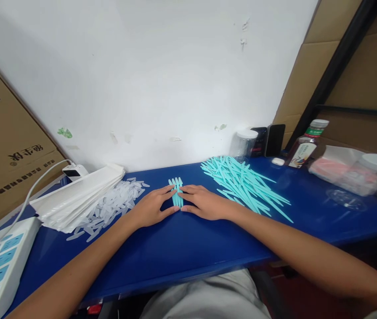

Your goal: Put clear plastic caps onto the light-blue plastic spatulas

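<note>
A small row of slim turquoise plastic sticks (176,199) lies side by side on the blue table, pointing away from me. My left hand (155,204) grips the row from the left, its thumb at the near end and its fingers over the upper part. From the right, my right hand (205,202) holds the same sticks in a like way, and the fingertips of both hands meet over them. To the right spreads a large loose pile of the same turquoise sticks (244,181). Small translucent white plastic pieces (109,208) are heaped left of my left hand.
White flat bags (78,197) are stacked at the left, with a power strip (5,266) and a white charger (75,171) nearby. Behind the pile stand a clear jar (244,146) and a phone (275,140). A bottle (308,144) and a pink-filled bag (344,170) sit farther right.
</note>
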{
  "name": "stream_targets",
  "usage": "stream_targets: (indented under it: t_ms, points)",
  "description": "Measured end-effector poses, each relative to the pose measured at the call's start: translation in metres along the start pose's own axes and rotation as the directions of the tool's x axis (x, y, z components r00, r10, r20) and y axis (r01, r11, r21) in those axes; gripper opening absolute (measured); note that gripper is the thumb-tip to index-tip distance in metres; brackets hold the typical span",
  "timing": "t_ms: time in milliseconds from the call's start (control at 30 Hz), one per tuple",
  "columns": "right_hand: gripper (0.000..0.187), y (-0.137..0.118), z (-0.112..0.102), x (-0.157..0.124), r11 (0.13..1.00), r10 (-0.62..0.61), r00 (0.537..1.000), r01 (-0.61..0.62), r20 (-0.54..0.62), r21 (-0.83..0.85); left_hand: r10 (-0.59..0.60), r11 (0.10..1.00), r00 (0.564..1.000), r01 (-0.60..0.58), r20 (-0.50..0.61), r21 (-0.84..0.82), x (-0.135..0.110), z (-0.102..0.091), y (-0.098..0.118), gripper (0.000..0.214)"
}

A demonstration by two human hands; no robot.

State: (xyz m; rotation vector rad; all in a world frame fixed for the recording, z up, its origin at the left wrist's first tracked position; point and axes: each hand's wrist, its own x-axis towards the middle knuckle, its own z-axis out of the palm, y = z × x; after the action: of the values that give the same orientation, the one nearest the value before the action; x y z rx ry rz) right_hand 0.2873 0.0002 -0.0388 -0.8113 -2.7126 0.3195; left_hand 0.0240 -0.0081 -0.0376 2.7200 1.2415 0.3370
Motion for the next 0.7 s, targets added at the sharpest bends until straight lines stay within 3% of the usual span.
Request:
stream_targets:
  t_ms: [200, 367, 533, 700]
  points:
    - [0.059, 0.018, 0.006, 0.015, 0.999, 0.053, 0.998, -0.053, -0.045, 0.012, -0.01, 1.0, 0.996, 0.012, -0.092, 0.021, 0.016, 0.008, -0.012, 0.069]
    - [0.057, 0.01, -0.003, 0.007, 0.998, 0.045, 0.993, -0.048, -0.112, -0.029, -0.086, 0.983, 0.963, 0.123, -0.255, 0.134, 0.008, 0.004, -0.004, 0.061]
    - [0.058, -0.005, -0.004, -0.004, 0.997, 0.026, 0.998, -0.03, -0.052, -0.071, -0.108, 0.983, 0.982, 0.129, -0.156, 0.134, -0.004, 0.006, 0.004, 0.063]
    - [0.063, -0.004, 0.002, 0.0, 0.993, 0.068, 0.998, -0.069, -0.014, -0.099, -0.095, 0.992, 0.994, 0.099, -0.055, 0.075, 0.003, 0.012, -0.001, 0.072]
